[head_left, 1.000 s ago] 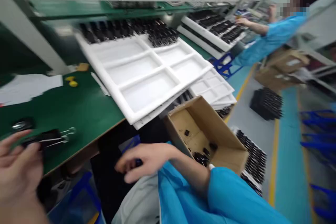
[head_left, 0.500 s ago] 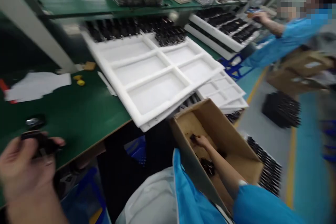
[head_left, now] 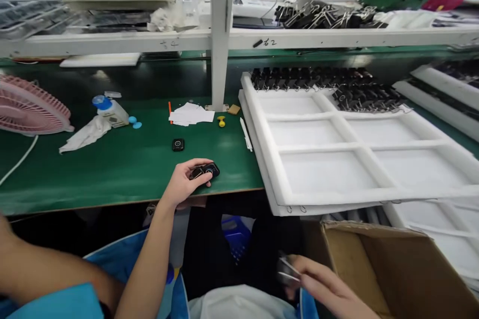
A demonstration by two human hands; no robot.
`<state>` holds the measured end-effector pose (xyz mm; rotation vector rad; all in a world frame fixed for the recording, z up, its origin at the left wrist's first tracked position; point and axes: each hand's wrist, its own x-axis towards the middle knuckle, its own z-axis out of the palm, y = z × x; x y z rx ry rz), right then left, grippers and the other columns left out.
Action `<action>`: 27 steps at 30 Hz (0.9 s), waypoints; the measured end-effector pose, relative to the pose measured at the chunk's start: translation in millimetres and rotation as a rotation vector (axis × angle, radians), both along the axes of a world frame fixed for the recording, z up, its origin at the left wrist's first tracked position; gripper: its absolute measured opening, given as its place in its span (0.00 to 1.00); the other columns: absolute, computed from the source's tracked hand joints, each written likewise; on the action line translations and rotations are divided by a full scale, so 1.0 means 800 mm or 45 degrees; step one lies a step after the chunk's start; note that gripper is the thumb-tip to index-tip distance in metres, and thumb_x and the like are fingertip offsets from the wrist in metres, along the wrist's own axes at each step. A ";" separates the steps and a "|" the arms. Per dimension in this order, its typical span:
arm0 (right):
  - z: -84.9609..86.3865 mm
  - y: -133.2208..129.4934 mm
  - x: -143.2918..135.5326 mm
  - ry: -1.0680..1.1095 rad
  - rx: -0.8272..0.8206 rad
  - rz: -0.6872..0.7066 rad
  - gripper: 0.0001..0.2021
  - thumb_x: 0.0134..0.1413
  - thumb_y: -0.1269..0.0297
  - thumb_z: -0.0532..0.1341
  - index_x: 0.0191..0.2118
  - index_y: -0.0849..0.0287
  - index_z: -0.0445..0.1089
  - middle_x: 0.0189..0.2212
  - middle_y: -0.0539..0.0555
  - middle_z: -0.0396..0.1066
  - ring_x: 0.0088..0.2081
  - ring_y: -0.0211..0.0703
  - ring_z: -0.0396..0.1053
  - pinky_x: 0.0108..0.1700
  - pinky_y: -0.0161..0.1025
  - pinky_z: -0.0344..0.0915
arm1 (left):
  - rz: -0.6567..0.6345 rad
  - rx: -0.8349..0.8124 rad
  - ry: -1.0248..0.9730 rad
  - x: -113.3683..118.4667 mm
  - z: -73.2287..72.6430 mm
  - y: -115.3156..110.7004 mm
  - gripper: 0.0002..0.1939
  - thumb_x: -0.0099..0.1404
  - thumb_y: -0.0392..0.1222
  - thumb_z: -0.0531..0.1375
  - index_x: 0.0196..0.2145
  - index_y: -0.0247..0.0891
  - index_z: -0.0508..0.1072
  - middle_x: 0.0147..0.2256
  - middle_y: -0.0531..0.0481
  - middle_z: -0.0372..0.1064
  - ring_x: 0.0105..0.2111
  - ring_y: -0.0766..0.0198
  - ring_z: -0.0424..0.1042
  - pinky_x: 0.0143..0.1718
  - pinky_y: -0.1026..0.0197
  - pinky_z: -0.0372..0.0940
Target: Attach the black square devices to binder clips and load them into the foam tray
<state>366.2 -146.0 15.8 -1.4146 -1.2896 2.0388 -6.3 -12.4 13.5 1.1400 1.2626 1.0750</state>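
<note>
My left hand (head_left: pixel 183 182) rests at the front edge of the green table, its thumb and fingers closed round a black smartwatch case (head_left: pixel 212 169) with a round mark on its back. A second dark part lies against that case, partly covered by the fingers. Behind the hand, a similar black smartwatch case (head_left: pixel 178 145) lies flat on the table. Over my lap, left of the cardboard box, my right hand (head_left: pixel 310 279) grips a binder clip (head_left: pixel 287 271), black with silver wire handles and blurred by motion.
White foam trays (head_left: pixel 325 197) stand at right, with rows of clipped black pieces (head_left: pixel 368 97) at the back. An open cardboard box (head_left: pixel 415 259) is below. Paper slips (head_left: pixel 192 113), a bottle (head_left: pixel 112 112) and a pink fan (head_left: pixel 32 109) stand leftward. Another person's forearm (head_left: pixel 56 269) enters at left.
The view has swung left. My right hand has come out of the cardboard box with a binder clip. My left hand stays at the table edge with a black piece; one case lies on the table.
</note>
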 end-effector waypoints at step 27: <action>-0.025 0.192 -0.215 0.236 0.786 -0.007 0.19 0.65 0.50 0.63 0.48 0.59 0.81 0.43 0.58 0.80 0.42 0.50 0.76 0.47 0.44 0.71 | -0.023 -0.008 -0.125 -0.043 -0.008 -0.030 0.15 0.56 0.45 0.73 0.41 0.38 0.85 0.34 0.44 0.79 0.22 0.66 0.69 0.21 0.65 0.66</action>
